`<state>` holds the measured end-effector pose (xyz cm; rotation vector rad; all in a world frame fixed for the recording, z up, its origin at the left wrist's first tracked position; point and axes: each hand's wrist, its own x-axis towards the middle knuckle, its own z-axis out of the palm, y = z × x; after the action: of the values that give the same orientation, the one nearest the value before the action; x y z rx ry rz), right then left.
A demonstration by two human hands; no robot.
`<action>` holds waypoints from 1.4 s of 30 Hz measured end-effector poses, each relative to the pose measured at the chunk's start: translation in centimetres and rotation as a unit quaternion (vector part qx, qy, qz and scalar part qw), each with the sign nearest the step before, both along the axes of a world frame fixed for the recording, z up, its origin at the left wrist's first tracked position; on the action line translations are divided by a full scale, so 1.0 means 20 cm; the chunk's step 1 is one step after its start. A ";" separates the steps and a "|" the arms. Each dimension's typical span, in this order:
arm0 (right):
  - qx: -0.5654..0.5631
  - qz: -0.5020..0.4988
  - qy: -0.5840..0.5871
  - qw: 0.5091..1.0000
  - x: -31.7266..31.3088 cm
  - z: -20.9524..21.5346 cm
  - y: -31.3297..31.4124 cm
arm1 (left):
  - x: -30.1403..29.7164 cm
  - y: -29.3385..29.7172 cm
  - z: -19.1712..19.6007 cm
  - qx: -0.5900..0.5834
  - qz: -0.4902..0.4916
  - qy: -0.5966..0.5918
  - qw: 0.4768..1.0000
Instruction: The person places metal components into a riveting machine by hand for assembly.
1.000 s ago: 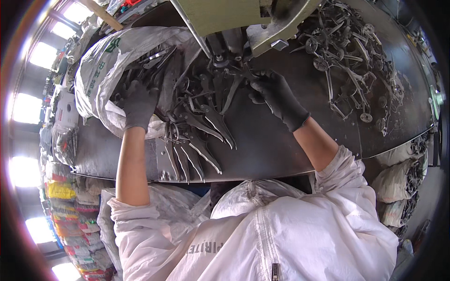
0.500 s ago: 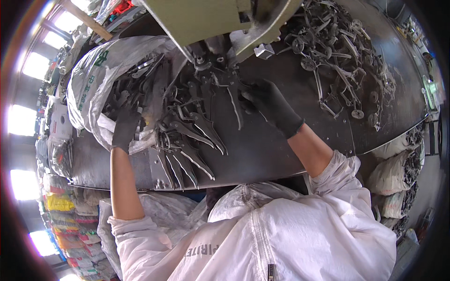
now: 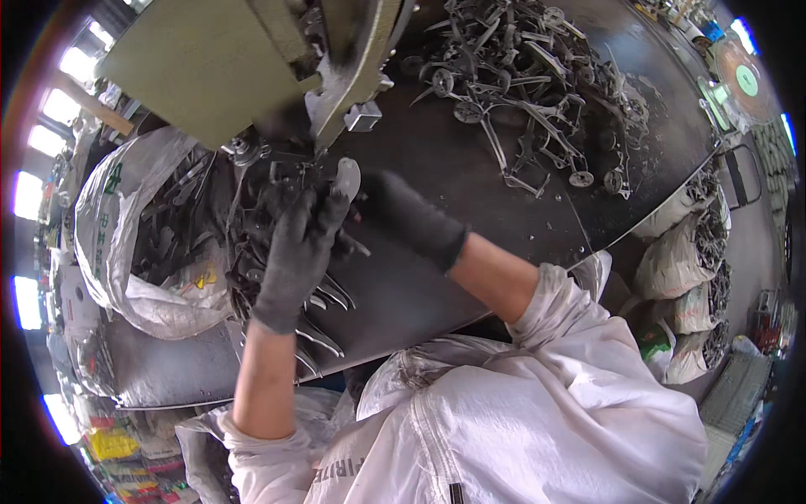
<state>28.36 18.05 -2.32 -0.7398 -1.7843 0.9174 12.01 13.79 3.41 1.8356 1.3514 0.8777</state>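
My left hand [image 3: 295, 265], in a dark grey glove, is closed around a flat silver metal piece with a rounded end [image 3: 346, 178], which sticks up past the fingertips. Close to that piece, on its right, is my gloved right hand [image 3: 411, 220] with its fingers curled in; whatever they pinch is hidden and slightly blurred. Both hands are just below the head of a green-painted machine [image 3: 214, 71]. Dark plier-like handles with bright curved edges [image 3: 319, 336] lie under and beside my left hand, partly covered by it.
A white woven sack [image 3: 109, 244] on the left lies open with dark metal parts inside. At the far right of the dark metal table [image 3: 403, 311] is a tangled heap of metal arms with round discs [image 3: 529, 92]. Filled sacks [image 3: 672, 265] stand beyond the table's right edge.
My left hand has come out of the sack and moved right, now holding a metal piece. My right hand has drawn close to it. The view has shifted to the right.
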 end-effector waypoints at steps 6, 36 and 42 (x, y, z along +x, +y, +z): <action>-0.201 -0.332 -0.101 0.916 0.92 0.17 0.12 | -0.23 0.15 -0.32 0.016 0.088 0.090 0.992; -0.391 0.009 0.138 0.910 0.02 0.18 0.05 | -0.02 0.16 -0.11 -0.247 0.063 -0.232 0.939; -0.134 0.019 -0.048 0.990 0.02 -0.04 0.08 | -0.15 0.21 -0.39 0.286 -0.052 0.266 0.919</action>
<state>28.73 19.74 -3.12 -0.9365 -1.7831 1.1791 9.07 18.06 -4.39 2.7282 1.3745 0.8001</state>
